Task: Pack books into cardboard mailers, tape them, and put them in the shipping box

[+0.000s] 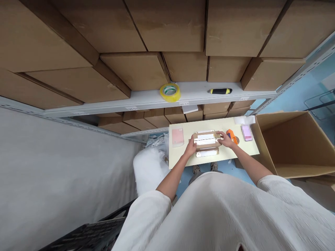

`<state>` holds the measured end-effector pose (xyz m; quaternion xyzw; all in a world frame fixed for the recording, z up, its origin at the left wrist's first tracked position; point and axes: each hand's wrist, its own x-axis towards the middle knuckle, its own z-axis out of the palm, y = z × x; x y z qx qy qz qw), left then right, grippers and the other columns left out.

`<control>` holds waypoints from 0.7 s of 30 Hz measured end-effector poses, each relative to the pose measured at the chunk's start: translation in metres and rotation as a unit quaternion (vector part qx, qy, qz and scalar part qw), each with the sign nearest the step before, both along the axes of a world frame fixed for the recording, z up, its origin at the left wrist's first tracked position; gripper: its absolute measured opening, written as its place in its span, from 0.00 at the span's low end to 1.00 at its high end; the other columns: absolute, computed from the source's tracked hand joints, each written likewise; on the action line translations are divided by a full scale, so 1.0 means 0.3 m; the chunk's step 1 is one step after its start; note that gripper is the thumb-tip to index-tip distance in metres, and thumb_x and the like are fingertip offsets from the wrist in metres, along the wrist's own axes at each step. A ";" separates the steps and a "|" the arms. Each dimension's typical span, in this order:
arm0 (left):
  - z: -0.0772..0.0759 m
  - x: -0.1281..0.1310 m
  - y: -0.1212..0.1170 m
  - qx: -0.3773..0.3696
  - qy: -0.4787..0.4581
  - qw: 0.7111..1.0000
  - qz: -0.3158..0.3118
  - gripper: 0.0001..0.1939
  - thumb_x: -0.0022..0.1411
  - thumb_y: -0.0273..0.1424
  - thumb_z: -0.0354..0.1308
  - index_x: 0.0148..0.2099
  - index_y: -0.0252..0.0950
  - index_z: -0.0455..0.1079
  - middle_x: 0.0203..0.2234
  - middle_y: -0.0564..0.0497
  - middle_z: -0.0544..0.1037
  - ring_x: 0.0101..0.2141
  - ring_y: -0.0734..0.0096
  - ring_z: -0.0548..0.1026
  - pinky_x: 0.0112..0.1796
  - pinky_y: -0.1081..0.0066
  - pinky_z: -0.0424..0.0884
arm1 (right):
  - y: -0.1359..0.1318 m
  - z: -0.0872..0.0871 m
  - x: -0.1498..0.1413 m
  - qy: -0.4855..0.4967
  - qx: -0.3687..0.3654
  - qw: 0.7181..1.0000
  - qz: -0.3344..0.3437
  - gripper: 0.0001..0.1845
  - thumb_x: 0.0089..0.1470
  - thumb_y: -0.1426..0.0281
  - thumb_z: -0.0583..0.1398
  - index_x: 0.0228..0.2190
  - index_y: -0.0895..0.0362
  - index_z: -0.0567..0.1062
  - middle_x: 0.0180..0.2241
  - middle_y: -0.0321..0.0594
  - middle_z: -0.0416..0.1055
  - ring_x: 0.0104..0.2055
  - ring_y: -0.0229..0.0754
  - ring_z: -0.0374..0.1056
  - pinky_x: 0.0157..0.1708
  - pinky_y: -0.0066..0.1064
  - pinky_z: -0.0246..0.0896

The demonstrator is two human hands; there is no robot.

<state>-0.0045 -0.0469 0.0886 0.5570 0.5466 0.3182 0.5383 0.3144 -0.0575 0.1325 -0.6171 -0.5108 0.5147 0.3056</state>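
A small cardboard box (205, 140) with bright white panels on its top lies on the pale table, its flaps showing at the far and near sides. My left hand (191, 146) grips its left end, thumb on top and fingers around the edge. At the opposite end, my right hand (224, 139) is closed on the box's right edge. Just beyond the right hand lies an orange tape dispenser (231, 136) with a roll of tape. A pink flat packet (178, 136) rests left of the box, apart from both hands.
The pale table (183, 159) stands below a shelf stacked with cardboard boxes (184, 66). Yellow tape (170, 92) and a utility knife (220, 91) lie on the shelf edge. A phone (246, 132) is at the table's right. A large open carton (295, 143) stands right, white wrapping (150, 169) left.
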 end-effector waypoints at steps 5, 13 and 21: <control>0.051 0.026 -0.045 0.140 0.169 0.975 -0.030 0.34 0.75 0.38 0.54 0.78 0.39 0.58 0.75 0.36 0.61 0.76 0.45 0.55 0.75 0.43 0.49 | -0.001 -0.034 0.013 -0.010 0.018 1.000 0.009 0.29 0.49 0.65 0.65 0.54 0.47 0.75 0.65 0.43 0.70 0.63 0.53 0.70 0.62 0.50 0.70; 0.082 0.123 -0.120 0.275 0.370 0.859 -0.224 0.31 0.78 0.30 0.45 0.79 0.37 0.58 0.77 0.39 0.60 0.77 0.46 0.55 0.75 0.42 0.49 | -0.029 -0.103 0.031 -0.056 0.061 0.996 -0.043 0.26 0.58 0.57 0.65 0.56 0.48 0.75 0.64 0.46 0.72 0.62 0.55 0.71 0.59 0.49 0.72; 0.064 0.118 -0.124 0.260 0.377 0.861 -0.223 0.32 0.77 0.28 0.44 0.79 0.36 0.57 0.78 0.39 0.58 0.78 0.47 0.52 0.75 0.42 0.47 | -0.110 -0.188 0.230 -0.335 -0.043 0.932 -0.134 0.12 0.62 0.61 0.63 0.43 0.54 0.77 0.48 0.51 0.76 0.49 0.55 0.73 0.48 0.42 0.69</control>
